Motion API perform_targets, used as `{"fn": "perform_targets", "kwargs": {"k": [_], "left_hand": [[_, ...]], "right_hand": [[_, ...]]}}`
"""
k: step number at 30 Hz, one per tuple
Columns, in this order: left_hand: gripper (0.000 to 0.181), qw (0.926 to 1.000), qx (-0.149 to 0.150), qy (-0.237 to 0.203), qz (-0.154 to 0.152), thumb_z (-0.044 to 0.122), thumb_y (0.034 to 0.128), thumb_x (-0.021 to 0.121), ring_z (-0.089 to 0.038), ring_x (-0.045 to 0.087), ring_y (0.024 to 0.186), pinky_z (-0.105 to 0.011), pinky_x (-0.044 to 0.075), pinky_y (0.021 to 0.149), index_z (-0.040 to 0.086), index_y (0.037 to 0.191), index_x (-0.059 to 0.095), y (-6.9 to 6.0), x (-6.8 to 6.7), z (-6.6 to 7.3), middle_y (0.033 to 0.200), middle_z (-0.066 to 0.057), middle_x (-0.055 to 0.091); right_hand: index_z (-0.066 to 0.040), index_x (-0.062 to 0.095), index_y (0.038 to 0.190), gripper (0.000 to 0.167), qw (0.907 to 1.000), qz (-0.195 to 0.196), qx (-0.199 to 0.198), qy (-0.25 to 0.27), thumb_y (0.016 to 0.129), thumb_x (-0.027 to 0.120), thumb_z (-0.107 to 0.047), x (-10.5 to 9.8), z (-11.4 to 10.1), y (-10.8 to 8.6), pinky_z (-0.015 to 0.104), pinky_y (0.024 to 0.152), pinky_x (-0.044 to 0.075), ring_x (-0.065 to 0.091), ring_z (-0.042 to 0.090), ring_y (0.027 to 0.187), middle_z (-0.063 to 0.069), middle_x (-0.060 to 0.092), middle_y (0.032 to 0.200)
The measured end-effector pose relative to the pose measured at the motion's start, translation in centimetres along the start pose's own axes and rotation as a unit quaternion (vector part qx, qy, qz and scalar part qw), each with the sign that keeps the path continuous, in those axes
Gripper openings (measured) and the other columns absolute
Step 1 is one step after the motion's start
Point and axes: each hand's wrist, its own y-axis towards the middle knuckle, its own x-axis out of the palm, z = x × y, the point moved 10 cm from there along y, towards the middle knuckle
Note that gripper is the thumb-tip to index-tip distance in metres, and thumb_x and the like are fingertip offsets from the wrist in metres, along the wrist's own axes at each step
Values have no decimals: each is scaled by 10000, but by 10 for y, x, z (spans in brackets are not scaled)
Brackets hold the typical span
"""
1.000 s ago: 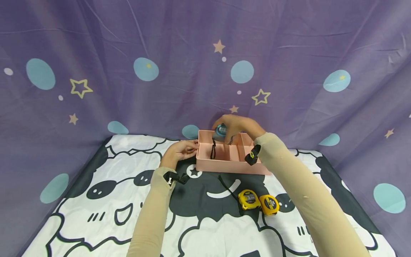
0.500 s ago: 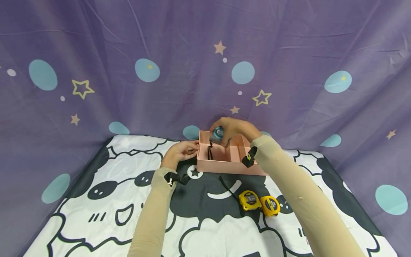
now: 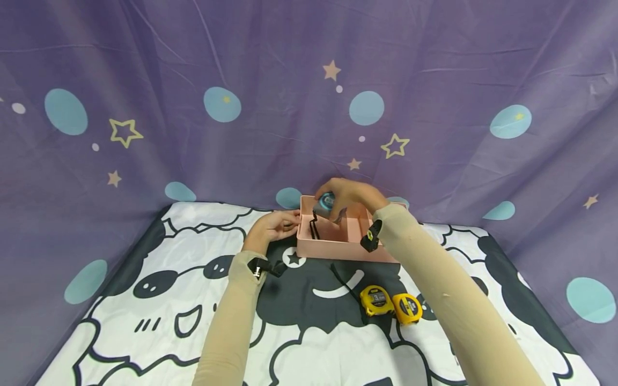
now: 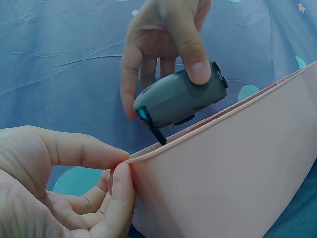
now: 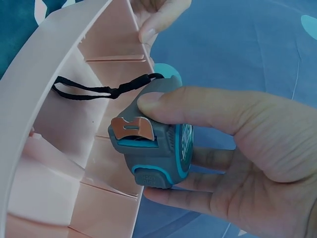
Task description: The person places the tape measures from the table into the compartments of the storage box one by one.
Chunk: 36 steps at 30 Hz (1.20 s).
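My right hand (image 3: 356, 194) grips a grey tape measure (image 5: 166, 109) with teal trim, thumb on one side and fingers on the other. It is held over the left compartment of a pink divided box (image 3: 345, 250). From the tape measure a black wrist strap (image 5: 91, 93) hangs down into that compartment. In the right wrist view the tape's metal end hook (image 5: 132, 128) shows. At the box's left end, my left hand (image 3: 276, 227) pinches the rim between thumb and finger, as the left wrist view shows.
Two yellow tape measures, a left one (image 3: 376, 300) with a black strap and a right one (image 3: 407, 309), lie in front of the box. A purple curtain (image 3: 270, 155) hangs close behind it. A cartoon-print cloth (image 3: 314, 354) covers the table.
My right hand has moved slightly left and down with the grey tape measure, toward the left compartment. My left hand keeps its hold on the box rim.
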Motion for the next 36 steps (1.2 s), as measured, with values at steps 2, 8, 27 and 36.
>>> {"fn": "perform_targets", "kwargs": {"k": [2,8,27,36], "left_hand": [[367,10000,14,6,-26,-90,966,560,-112,601,724,-176,554,666,81,1289,533,0,0,1,895,-9,653],[324,10000,7,-54,-55,-80,922,646,-122,603,727,-186,559,668,98,1181,568,-2,1,0,893,-22,659],[305,9999,40,66,-90,-77,977,544,-100,606,707,-177,553,673,90,1232,551,-3,3,2,848,12,676],[377,10000,-4,-49,-47,-88,940,608,-116,601,709,-185,559,660,73,1274,541,-3,2,1,857,-9,660]], "right_hand": [[-81,554,1450,718,10000,43,-57,-6,791,836,-37,1,0,2,318,794,566,578,212,1033,111,590,1371],[-80,564,1438,699,9998,42,-129,-131,796,838,-60,5,0,5,371,916,548,569,232,1115,106,595,1377],[-72,563,1442,694,10000,-13,36,-41,806,840,-77,11,3,13,327,869,517,544,198,1045,102,590,1394],[-92,554,1453,707,9999,-51,148,14,803,833,-72,15,9,14,313,845,507,536,201,1063,94,556,1461]]}}
